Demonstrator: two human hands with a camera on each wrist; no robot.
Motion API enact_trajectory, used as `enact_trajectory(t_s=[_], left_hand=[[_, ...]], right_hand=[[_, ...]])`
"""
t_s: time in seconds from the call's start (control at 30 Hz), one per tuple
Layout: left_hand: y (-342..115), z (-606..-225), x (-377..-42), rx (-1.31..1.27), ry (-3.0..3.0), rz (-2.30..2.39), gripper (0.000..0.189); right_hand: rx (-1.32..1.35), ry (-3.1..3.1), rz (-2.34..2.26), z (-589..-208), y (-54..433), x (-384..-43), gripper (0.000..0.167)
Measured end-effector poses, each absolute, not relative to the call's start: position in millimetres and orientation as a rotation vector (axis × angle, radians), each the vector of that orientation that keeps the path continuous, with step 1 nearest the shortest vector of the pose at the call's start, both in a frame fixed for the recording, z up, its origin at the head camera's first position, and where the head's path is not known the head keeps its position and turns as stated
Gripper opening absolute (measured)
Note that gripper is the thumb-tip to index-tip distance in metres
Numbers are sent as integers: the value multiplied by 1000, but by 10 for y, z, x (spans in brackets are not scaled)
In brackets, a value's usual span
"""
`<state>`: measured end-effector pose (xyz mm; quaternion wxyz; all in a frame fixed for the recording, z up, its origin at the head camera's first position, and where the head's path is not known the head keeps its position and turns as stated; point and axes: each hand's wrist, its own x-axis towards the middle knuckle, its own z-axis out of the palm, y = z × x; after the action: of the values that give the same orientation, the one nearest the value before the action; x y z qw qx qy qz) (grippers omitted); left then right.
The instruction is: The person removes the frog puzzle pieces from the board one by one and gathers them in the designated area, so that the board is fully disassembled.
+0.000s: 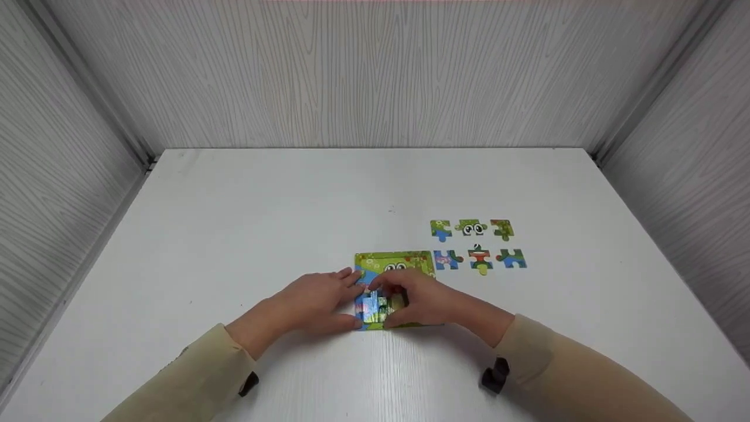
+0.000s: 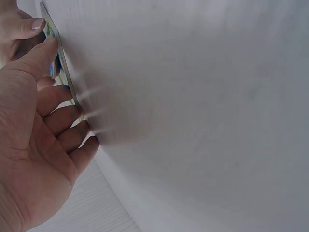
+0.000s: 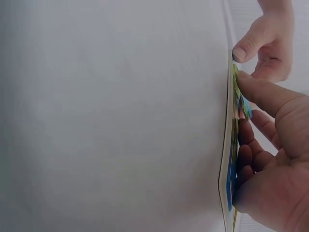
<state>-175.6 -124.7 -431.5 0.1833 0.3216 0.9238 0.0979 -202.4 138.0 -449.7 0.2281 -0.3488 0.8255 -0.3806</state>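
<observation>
A green and blue jigsaw board (image 1: 417, 259) with a printed picture and a raised border lies flat on the white table. My left hand (image 1: 316, 300) rests along its left edge, fingers fairly straight, with thumb and fingertips touching the border. Over the lower part of the board, my right hand (image 1: 425, 296) pinches a blue and green jigsaw piece (image 1: 370, 309) between thumb and fingers. In the right wrist view this piece (image 3: 246, 109) tilts up from the board surface. Fingers cover much of the board's middle.
Several loose jigsaw pieces lie in two rows to the right of the board, among them an eyes piece (image 1: 472, 228) and a red-and-green piece (image 1: 480, 258). White wood-grain panels (image 1: 363, 76) stand at the back and both sides of the table (image 1: 263, 211).
</observation>
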Motion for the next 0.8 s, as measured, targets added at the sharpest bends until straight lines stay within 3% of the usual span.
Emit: enact_trajectory(t_s=[0.8], left_hand=[[-1243,-4296,-1744,928,2603,264,73]], right_hand=[[-1010,2397,-966,-4475,1336,-1955,49]])
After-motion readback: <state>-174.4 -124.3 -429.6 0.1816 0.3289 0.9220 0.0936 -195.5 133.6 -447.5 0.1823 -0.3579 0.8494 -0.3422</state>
